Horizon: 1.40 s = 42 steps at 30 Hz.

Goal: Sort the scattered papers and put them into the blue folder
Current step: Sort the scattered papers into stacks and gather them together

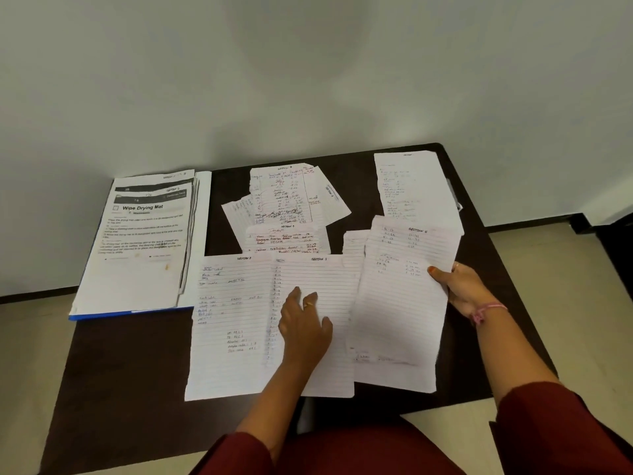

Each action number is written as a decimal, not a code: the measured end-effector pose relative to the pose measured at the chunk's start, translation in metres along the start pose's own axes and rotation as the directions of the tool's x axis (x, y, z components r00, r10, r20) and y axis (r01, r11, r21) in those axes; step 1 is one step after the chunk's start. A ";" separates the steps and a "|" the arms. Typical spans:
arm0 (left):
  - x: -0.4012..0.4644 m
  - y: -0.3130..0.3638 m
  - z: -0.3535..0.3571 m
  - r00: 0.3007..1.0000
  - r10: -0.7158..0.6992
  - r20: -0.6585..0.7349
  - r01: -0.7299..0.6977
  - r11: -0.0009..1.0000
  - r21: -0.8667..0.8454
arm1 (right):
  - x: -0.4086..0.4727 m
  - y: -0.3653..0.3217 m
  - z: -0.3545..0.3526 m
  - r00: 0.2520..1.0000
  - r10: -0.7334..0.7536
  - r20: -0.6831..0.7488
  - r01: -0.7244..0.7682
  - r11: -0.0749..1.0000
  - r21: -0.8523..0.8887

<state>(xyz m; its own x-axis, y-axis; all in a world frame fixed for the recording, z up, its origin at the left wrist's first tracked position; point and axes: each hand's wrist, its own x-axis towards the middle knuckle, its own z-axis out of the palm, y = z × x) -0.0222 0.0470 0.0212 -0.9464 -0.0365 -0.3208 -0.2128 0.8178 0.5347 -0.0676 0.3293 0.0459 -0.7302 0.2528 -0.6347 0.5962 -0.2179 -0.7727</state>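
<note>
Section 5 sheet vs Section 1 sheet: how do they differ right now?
The Section 5 sheet is pinched at its right edge by the right hand; the Section 1 sheet lies flat under the left hand, whose fingers rest on it. The Section 5 sheet looks creased and tilted; the Section 1 sheet lies smoother and squarer to the table. Both are white lined handwritten pages with torn edges.
</note>
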 end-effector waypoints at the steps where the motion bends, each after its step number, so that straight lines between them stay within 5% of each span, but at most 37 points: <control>1: 0.000 0.003 0.003 1.000 0.006 0.001 -0.006 1.000 -0.001 | 0.003 -0.004 0.003 1.000 -0.019 0.013 0.019 1.000 0.010; 10: -0.002 0.034 0.032 0.989 0.118 0.093 -0.131 0.979 0.157 | 0.018 -0.023 -0.001 0.988 -0.147 -0.045 0.151 0.979 0.135; 15: -0.005 0.036 0.049 0.975 0.185 0.125 -0.214 0.932 0.291 | 0.030 -0.016 -0.033 0.971 -0.157 -0.182 0.163 0.987 0.018; 18: -0.004 0.033 0.048 0.984 0.074 0.161 -0.118 0.954 0.277 | 0.033 -0.008 -0.052 0.972 -0.144 -0.185 0.128 0.987 -0.093; 23: 0.004 0.019 0.023 0.988 -0.140 -0.060 0.145 0.985 0.096 | 0.032 0.009 -0.069 0.972 -0.167 -0.164 0.101 0.931 -0.350; 27: 0.009 -0.003 -0.001 0.940 -0.277 -0.198 0.276 0.960 -0.034 | 0.030 0.020 -0.067 0.951 -0.183 -0.251 0.076 0.921 -0.381; 32: 0.016 -0.028 -0.021 0.893 -0.415 -0.174 0.413 0.909 -0.047 | 0.017 0.027 -0.049 0.821 -0.347 -0.454 0.040 0.827 -0.561; 34: 0.016 -0.032 -0.022 0.895 -0.417 -0.160 0.414 0.909 -0.052 | 0.011 0.034 -0.035 0.809 -0.430 -0.401 0.080 0.755 -0.650; 38: 0.013 -0.034 -0.024 0.901 -0.405 -0.153 0.397 0.914 -0.079 | -0.001 0.061 0.004 0.846 -0.533 -0.027 0.306 0.525 -0.794; 42: 0.011 -0.040 -0.028 0.916 -0.381 -0.122 0.369 0.923 -0.112 | -0.021 0.085 0.053 0.804 -0.552 0.222 0.468 0.357 -0.808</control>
<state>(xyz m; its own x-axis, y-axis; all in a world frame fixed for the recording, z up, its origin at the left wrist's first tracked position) -0.0306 -0.0023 0.0182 -0.8159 -0.4155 -0.4022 -0.5727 0.6768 0.4626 -0.0193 0.2558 -0.0064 -0.9901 0.1145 -0.0816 0.1406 0.8027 -0.5796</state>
